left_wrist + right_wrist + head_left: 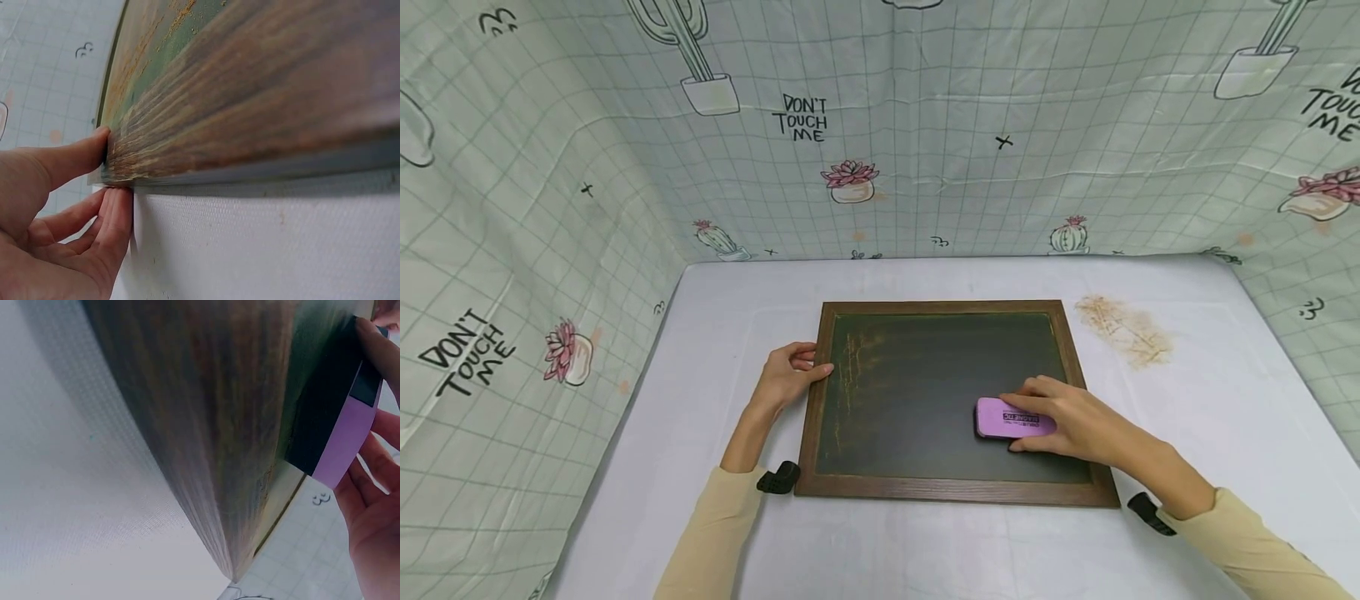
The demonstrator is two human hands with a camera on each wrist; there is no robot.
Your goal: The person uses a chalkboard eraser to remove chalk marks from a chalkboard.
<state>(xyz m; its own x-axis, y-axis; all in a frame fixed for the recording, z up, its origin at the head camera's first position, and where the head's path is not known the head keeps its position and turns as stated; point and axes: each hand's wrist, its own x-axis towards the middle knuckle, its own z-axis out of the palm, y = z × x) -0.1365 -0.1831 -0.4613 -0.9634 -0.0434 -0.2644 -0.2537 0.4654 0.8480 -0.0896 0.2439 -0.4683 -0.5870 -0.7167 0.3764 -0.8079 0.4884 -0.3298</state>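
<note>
A wood-framed chalkboard [917,367] lies flat on the white table. Orange-yellow dust smears mark its left side, while the middle and right look mostly dark. My left hand [786,375] pinches the left edge of the frame, thumb on top; in the left wrist view the fingers [115,219] sit against the frame's side and underside. My right hand [1067,417] grips a purple board eraser [1011,418] on the right half of the board. From the right wrist view, the eraser [344,440] shows a dark felt underside facing the board, with thumb and fingers on opposite sides.
A patch of orange-brown dust [1123,329] stains the white tablecloth [925,550] beyond the board's right edge. Grid-patterned curtains [940,125] with cactus drawings hang behind and at both sides. Black straps [778,477] are worn at both wrists.
</note>
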